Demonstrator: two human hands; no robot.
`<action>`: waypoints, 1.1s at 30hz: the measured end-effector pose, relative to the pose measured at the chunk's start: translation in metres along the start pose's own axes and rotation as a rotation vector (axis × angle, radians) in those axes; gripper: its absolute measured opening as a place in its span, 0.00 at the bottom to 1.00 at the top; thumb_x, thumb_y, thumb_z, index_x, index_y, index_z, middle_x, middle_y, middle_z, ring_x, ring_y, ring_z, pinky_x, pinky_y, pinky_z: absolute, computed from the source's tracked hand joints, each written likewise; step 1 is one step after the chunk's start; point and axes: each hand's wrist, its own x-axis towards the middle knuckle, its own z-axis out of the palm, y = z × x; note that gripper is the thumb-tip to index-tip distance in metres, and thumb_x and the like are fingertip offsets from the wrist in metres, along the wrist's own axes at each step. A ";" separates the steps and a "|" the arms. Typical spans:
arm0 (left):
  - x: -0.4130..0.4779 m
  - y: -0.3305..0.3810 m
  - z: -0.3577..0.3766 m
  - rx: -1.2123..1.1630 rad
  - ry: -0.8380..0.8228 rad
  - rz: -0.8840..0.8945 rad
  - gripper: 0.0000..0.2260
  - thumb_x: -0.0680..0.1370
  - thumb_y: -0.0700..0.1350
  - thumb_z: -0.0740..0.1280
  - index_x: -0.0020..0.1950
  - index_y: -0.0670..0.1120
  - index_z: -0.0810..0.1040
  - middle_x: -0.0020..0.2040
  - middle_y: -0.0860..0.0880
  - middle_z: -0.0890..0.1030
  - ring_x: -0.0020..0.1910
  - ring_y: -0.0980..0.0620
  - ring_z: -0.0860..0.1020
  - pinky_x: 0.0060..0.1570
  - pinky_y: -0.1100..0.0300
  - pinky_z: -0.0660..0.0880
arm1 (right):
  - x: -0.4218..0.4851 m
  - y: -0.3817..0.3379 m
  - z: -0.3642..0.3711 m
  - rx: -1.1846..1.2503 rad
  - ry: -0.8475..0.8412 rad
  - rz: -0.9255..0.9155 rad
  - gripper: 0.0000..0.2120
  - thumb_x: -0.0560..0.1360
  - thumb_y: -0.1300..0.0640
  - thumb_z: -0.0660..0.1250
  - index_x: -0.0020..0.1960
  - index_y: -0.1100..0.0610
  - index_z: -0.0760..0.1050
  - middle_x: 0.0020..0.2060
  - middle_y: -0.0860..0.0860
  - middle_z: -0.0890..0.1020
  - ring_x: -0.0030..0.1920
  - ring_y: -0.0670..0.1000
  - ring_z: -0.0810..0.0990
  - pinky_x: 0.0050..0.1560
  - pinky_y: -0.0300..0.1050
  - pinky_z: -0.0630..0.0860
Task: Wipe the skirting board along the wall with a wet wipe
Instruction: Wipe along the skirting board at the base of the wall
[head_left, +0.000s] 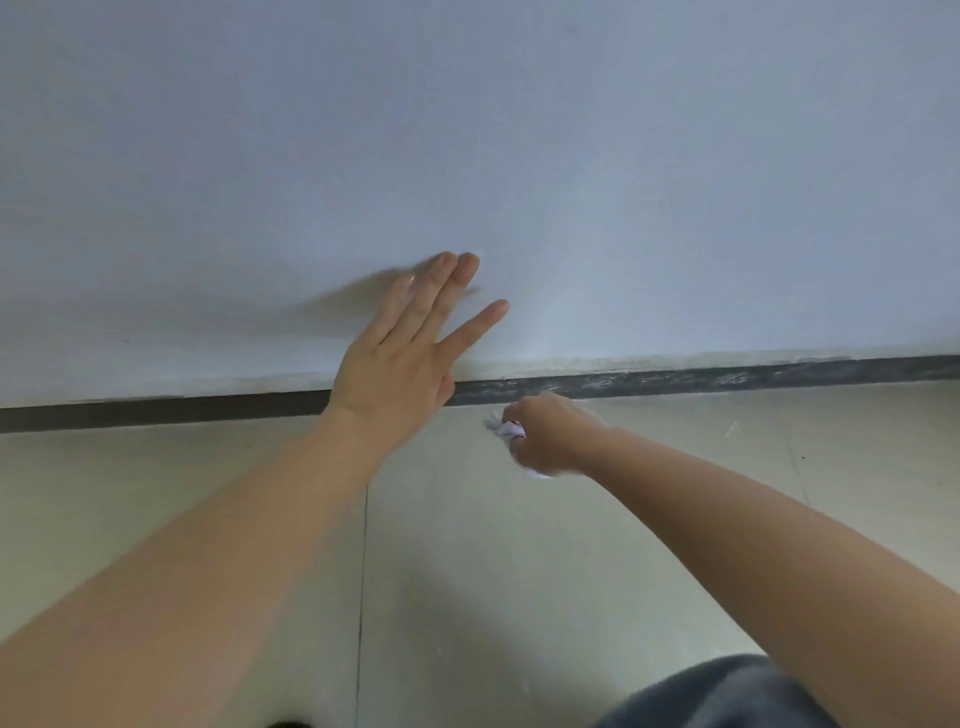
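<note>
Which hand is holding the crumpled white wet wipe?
The right hand, curled round the crumpled white wet wipe by the dark skirting board; the left hand is spread open, empty.

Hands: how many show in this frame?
2. The left hand is spread open against the wall; the right hand grips the wet wipe by the skirting board.

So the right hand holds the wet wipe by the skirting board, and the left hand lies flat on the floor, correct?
No: the head view shows the left hand flat on the wall, not the floor. The right hand does hold the wet wipe.
</note>
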 end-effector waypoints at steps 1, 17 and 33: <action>-0.001 0.001 -0.004 -0.011 -0.008 0.006 0.37 0.75 0.46 0.58 0.79 0.52 0.42 0.78 0.41 0.43 0.77 0.42 0.46 0.75 0.49 0.47 | 0.001 -0.003 0.001 -0.007 -0.018 -0.003 0.13 0.77 0.59 0.54 0.34 0.51 0.64 0.32 0.48 0.72 0.42 0.56 0.75 0.41 0.45 0.72; -0.063 -0.020 0.088 0.185 0.109 -0.113 0.42 0.73 0.43 0.69 0.80 0.47 0.46 0.77 0.42 0.37 0.76 0.44 0.41 0.74 0.47 0.50 | 0.100 -0.053 0.124 1.129 0.007 0.283 0.12 0.76 0.60 0.64 0.59 0.61 0.75 0.49 0.58 0.80 0.46 0.55 0.79 0.47 0.45 0.76; -0.055 0.018 0.095 -0.080 0.055 -0.331 0.38 0.77 0.49 0.63 0.78 0.42 0.42 0.76 0.39 0.43 0.75 0.39 0.42 0.74 0.44 0.43 | 0.085 0.029 0.069 2.121 0.463 0.597 0.19 0.73 0.77 0.50 0.29 0.66 0.70 0.24 0.56 0.73 0.26 0.49 0.70 0.34 0.36 0.76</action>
